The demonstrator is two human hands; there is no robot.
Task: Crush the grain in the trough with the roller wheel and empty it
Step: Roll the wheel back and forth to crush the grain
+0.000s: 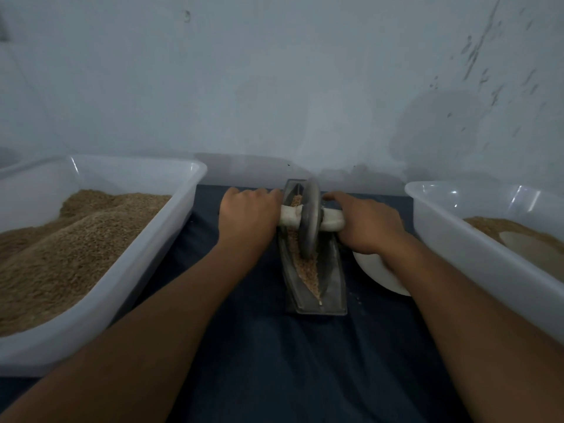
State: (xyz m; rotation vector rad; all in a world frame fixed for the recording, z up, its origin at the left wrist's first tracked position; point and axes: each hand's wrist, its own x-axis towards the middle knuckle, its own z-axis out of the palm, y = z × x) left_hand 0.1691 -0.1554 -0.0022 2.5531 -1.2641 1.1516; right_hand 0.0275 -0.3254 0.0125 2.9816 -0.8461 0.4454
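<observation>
Two hands work the roller wheel (309,219) at the far middle of the dark cloth (274,361) that covers the bench. Our left hand (248,219) is curled around the pale wrapped handle (290,215) on the wheel's left side, and our right hand (367,225) wraps the matching handle end on the right, so both are clamped on the same axle. Between them the grey wheel stands upright on its edge inside the trough (314,270), a narrow boat-shaped metal channel that runs from near the wall (274,87) back toward us. A line of tan grain (308,267) lies along the bottom of the trough, before and behind the wheel, which sits in the far half. Along the left edge of the bench a white plastic tub (137,270) holds a deep heap of the same grain. Along the right edge a second white tub (457,239) holds a shallower layer with a bare patch of floor showing. Just beside the trough, under our right wrist, part of a white bowl (378,273) shows. A few loose grains lie on the cloth near the trough's near end.
</observation>
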